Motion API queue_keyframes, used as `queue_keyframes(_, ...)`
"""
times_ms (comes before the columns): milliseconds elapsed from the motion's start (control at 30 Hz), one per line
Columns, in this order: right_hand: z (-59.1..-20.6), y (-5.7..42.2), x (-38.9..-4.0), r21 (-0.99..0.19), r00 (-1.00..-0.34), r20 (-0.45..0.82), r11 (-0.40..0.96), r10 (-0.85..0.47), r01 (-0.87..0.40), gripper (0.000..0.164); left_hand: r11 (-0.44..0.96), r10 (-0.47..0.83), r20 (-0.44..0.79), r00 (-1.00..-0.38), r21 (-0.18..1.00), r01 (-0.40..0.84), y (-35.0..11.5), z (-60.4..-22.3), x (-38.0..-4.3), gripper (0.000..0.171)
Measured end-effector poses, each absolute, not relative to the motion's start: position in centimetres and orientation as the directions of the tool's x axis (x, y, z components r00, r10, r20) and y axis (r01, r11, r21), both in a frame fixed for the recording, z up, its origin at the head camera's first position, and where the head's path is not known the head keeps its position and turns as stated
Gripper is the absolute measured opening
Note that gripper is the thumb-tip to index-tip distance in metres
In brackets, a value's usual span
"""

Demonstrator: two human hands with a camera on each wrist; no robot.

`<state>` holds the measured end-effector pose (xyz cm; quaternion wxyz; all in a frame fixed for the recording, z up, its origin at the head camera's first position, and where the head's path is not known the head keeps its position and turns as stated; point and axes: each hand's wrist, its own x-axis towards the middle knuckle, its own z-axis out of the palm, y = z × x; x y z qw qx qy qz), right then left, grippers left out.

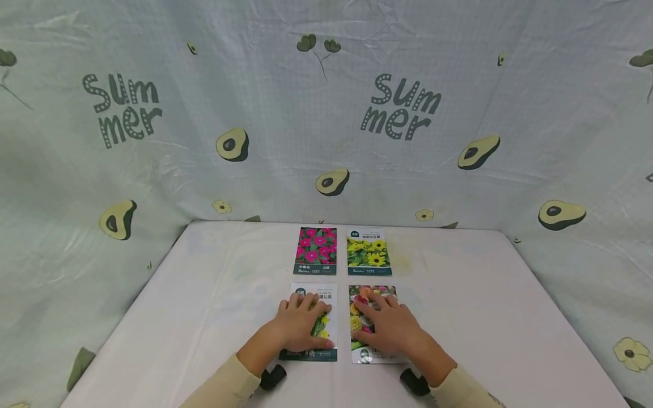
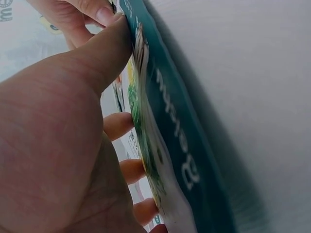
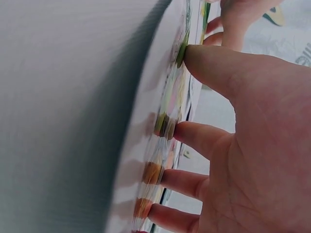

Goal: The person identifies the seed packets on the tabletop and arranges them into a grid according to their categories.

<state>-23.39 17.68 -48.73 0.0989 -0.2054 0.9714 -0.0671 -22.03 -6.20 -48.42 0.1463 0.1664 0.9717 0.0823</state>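
Two seed packets lie under my hands on the table. My left hand (image 1: 301, 326) rests with spread fingers on a white packet with yellow flowers and a dark green lower band (image 1: 326, 356). In the left wrist view its thumb and fingertips touch the face of that packet (image 2: 170, 131). My right hand (image 1: 390, 326) rests the same way on a packet with multicoloured roses (image 1: 355, 323). The right wrist view shows its fingertips pressing on the glossy rose packet (image 3: 163, 121). Neither hand grips anything.
Beyond the hands lie a packet with pink flowers (image 1: 316, 249) and a packet with yellow flowers (image 1: 368, 255), side by side. The pale table (image 1: 229, 306) meets a cloth backdrop (image 1: 285, 113) printed with avocados. Black wrist cameras (image 1: 272, 377) sit below the wrists.
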Motion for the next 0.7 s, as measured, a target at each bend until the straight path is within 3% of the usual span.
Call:
queue_keyframes(433,-48.1,18.0,-24.3,-0.191,-0.890,-0.089,0.885,-0.447,-0.425,0.073,0.908,0.389,-0.179,-0.904,0.241,0.344,-6.4,-48.3,-22.5,0.076)
queue_keyframes(700,-48.6,18.7,-24.7,-0.210,-0.877,0.025,0.855,-0.480,-0.474,0.066,0.867,0.412,-0.076,-0.908,0.338,0.365,-7.5,-48.5,-22.6,0.064)
